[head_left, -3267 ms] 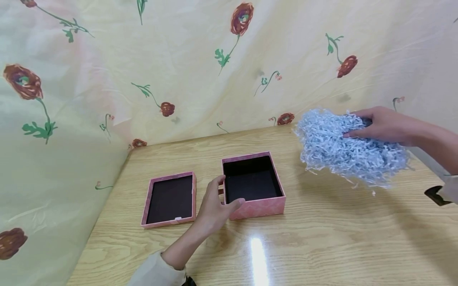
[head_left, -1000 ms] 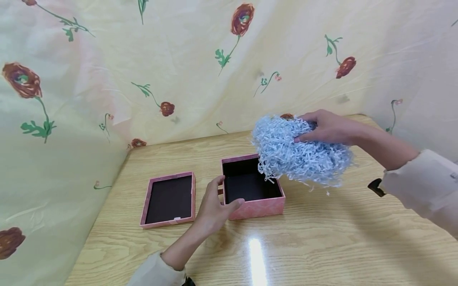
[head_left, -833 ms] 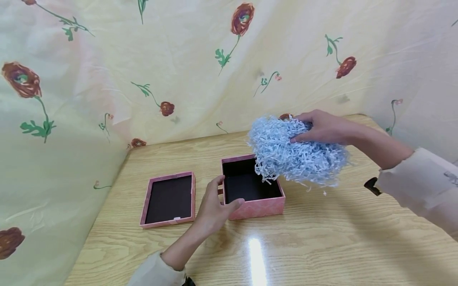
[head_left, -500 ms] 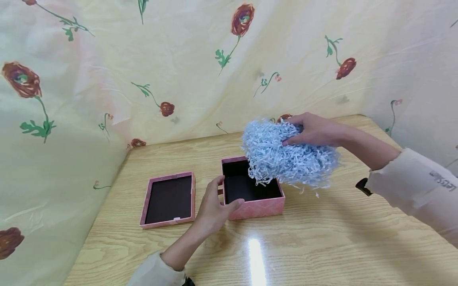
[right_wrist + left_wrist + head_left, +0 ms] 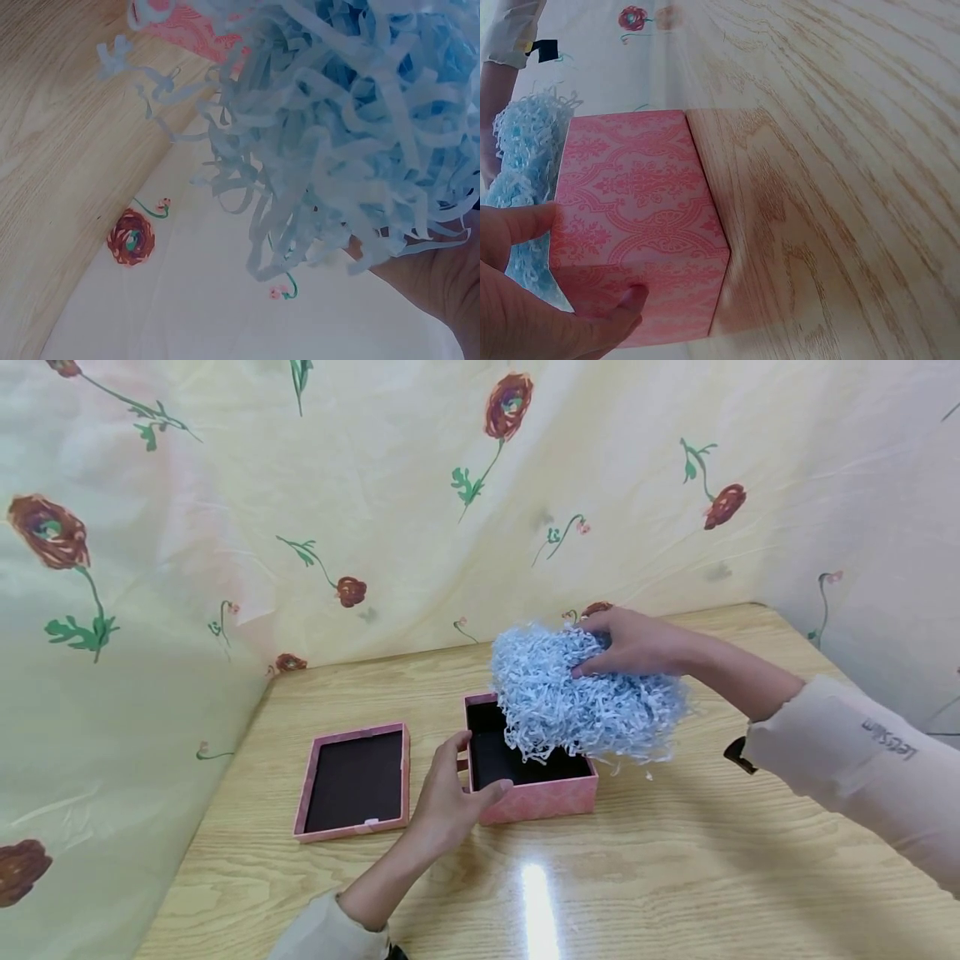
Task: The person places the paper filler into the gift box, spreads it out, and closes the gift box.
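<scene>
A pink patterned box [image 5: 537, 800] [image 5: 637, 217] with a dark lining stands open on the wooden table [image 5: 675, 877]. My left hand [image 5: 450, 797] [image 5: 532, 300] grips its front left corner, thumb on the front wall and fingers on the left wall. My right hand [image 5: 630, 642] holds a big wad of pale blue shredded paper [image 5: 581, 702] [image 5: 352, 112] [image 5: 525, 172] just above the box's back right part. Loose strands hang down into the box opening.
The box's pink lid [image 5: 356, 781] lies upside down to the left of the box. Floral cloth [image 5: 375, 502] hangs behind and at both sides of the table. Bare wood lies to the right and in front.
My right hand has carried the shredded paper leftward and down, from the table's right side to just over the box. The left hand has kept its hold on the box corner.
</scene>
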`<state>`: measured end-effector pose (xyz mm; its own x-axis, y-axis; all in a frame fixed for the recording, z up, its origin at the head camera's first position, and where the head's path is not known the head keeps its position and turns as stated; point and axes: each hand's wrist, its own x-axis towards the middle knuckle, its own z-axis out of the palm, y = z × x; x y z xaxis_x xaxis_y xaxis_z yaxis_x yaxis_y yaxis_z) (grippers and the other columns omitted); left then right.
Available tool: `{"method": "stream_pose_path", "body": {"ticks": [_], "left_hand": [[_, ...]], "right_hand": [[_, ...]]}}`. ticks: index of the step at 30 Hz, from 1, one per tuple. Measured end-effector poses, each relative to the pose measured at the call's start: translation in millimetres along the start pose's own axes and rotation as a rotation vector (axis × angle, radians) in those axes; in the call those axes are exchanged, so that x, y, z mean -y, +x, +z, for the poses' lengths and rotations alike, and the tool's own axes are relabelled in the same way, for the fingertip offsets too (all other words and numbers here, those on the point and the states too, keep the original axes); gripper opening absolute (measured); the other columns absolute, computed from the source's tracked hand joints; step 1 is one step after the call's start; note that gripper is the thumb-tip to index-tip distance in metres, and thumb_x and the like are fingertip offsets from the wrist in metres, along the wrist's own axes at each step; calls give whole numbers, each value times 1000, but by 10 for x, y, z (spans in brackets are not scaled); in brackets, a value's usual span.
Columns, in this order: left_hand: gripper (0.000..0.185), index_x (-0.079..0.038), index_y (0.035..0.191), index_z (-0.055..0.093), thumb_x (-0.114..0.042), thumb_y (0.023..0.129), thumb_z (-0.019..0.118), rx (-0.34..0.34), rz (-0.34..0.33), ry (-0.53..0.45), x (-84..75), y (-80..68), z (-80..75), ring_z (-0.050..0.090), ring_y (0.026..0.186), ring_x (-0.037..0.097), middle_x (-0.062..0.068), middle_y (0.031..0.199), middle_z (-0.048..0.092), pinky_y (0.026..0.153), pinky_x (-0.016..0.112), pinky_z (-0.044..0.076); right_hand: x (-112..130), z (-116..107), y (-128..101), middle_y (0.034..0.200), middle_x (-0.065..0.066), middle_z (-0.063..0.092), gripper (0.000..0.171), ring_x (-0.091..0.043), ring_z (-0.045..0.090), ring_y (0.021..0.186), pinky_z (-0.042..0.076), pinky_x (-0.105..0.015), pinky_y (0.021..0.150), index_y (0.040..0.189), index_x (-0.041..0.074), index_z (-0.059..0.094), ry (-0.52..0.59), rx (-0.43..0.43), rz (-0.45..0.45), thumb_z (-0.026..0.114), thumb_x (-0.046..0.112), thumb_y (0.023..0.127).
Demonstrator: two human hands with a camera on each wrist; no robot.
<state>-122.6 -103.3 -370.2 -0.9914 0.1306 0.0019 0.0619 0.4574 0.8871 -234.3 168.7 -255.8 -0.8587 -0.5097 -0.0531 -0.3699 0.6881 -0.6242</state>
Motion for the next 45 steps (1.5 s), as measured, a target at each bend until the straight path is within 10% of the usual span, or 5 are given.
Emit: {"method": "stream_pose_path", "body": {"ticks": [20,45], "left_hand": [[80,-5,147,30,-26,84,76,-6,7,-3,12,16,-6,45,123,32,11,147,36,90,44,49],[76,-9,145,32,-23,85,76,6,36,-22,21,11,-10,48,118,31,14,142,37,86,38,51]], "right_hand": [[106,233,199,145,-21,41,68,-39,36,134,34,-55,106,140,3,49,-61,29,30,76,28,83],[211,595,390,122,-14,59,52,-32,52,117,41,-50,100,129,6,60,-112,52,-81,77,21,82]]}}
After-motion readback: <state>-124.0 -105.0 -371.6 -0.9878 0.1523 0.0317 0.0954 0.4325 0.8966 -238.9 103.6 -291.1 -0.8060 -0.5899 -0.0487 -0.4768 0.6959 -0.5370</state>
